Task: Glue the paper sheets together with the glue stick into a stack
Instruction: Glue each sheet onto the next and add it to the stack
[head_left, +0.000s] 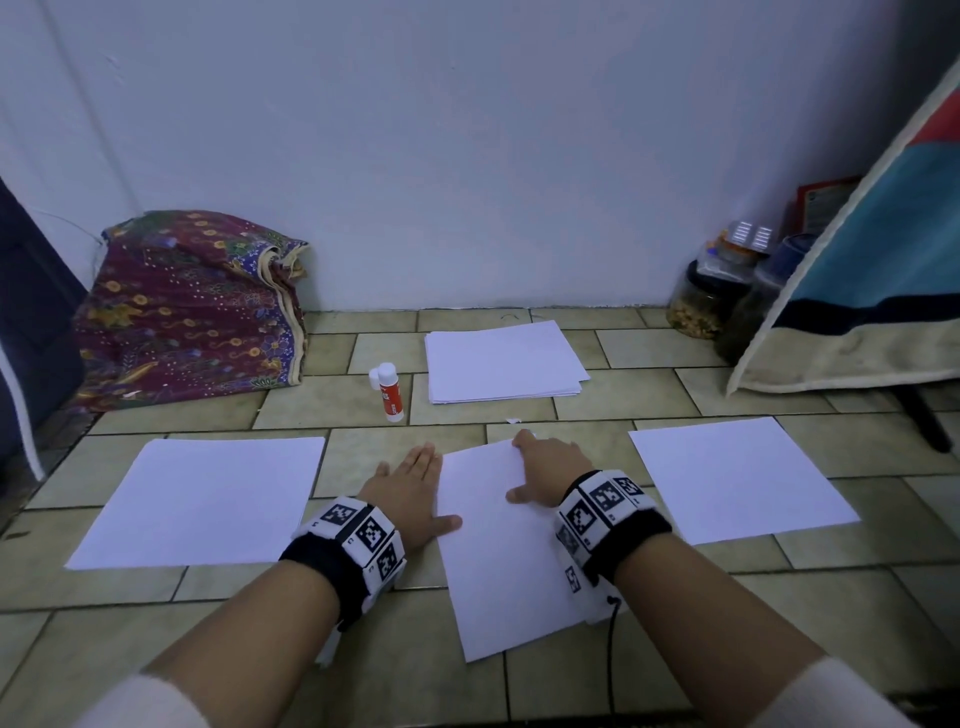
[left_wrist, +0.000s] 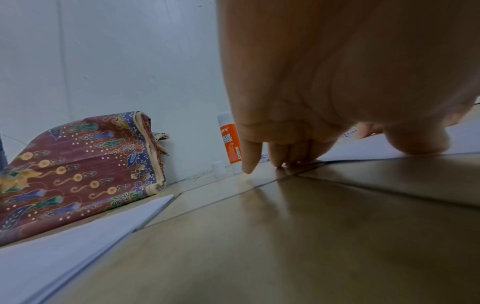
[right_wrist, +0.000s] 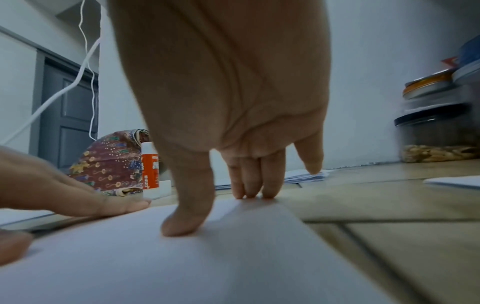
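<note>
A white centre sheet (head_left: 498, 545) lies on the tiled floor in front of me. My left hand (head_left: 415, 488) lies flat on the floor at the sheet's left edge, fingers straight, thumb on the paper. My right hand (head_left: 540, 467) presses straight fingers on the sheet's far right corner; the right wrist view shows its fingertips (right_wrist: 249, 191) and thumb on the centre sheet (right_wrist: 207, 257). Single sheets lie to the left (head_left: 202, 499) and right (head_left: 737, 478). A paper stack (head_left: 501, 361) sits farther back. The orange-and-white glue stick (head_left: 390, 391) stands upright, its cap (head_left: 374, 376) beside it.
A folded patterned cloth (head_left: 192, 306) leans on the wall at the back left. Jars (head_left: 717, 291) stand in the back right corner beside a hanging blue and cream cloth (head_left: 872, 270). A small paper scrap (head_left: 513, 421) lies near the stack.
</note>
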